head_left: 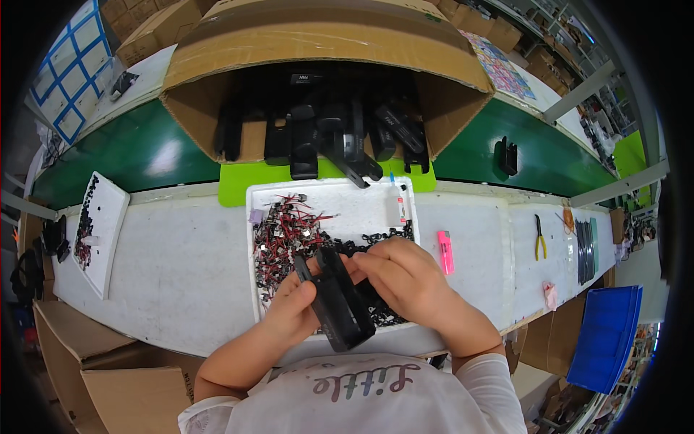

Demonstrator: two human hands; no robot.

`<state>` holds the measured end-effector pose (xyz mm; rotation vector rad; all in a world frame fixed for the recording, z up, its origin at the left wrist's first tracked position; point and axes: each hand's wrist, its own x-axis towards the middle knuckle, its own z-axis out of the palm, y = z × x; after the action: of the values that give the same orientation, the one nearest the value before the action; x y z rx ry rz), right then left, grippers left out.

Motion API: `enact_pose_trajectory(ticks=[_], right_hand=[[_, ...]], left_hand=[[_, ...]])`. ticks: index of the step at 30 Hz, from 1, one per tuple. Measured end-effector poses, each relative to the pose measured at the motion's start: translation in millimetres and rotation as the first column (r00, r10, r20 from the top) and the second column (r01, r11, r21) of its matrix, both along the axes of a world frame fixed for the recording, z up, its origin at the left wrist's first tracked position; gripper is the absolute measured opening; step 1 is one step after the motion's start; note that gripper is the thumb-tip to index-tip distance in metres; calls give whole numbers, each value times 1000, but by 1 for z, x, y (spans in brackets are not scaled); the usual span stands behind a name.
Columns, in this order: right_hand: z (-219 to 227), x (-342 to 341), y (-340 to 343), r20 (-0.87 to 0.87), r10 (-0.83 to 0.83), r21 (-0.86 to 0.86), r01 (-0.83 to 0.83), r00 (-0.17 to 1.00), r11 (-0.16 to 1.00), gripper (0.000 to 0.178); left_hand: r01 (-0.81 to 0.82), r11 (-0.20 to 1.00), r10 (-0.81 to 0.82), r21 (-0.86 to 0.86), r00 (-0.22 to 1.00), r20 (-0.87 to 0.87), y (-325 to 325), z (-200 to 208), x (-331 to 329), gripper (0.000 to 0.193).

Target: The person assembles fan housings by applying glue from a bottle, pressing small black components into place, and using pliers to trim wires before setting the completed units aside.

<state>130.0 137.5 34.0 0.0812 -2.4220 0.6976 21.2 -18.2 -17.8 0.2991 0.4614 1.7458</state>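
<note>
Black plastic housing [334, 305] was held over white foam tray [358, 206].
Left hand [291, 309] clamped it; right hand [413, 281] had fingertips together, contents indiscernible; steady left support seemed advisable.

White workbench [181, 253] beside glossy green belt [470, 159]

Cursive lettering [366, 380] on white shirt [347, 414], pale capitals [392, 119] on black casings [409, 137], red label [401, 212] on bottle [395, 195]

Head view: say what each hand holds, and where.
The left hand holds a black housing by its upper part; whether the right hand holds anything is unclear.
</note>
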Motion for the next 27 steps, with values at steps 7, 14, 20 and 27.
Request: enact_pose_trajectory(ticks=[7, 14, 20, 27], right_hand=[[-3, -6, 9, 5, 120, 12, -120, 993, 993, 24], [-1, -2, 4, 30, 19, -310, -8, 999, 951, 22], [1, 2, 3, 39, -76, -97, 79, 996, 992, 21], [1, 1, 0, -56, -29, -166, 19, 998, 986, 23]], left_hand=[[-26, 997, 25, -78, 1000, -11, -2, 6, -4, 65], [-48, 999, 47, 2, 953, -299, -3, 3, 1, 63], [-41, 996, 76, 84, 871, -485, -3, 2, 1, 64], [-160, 987, 133, -10, 847, -514, 0, 10, 9, 70]])
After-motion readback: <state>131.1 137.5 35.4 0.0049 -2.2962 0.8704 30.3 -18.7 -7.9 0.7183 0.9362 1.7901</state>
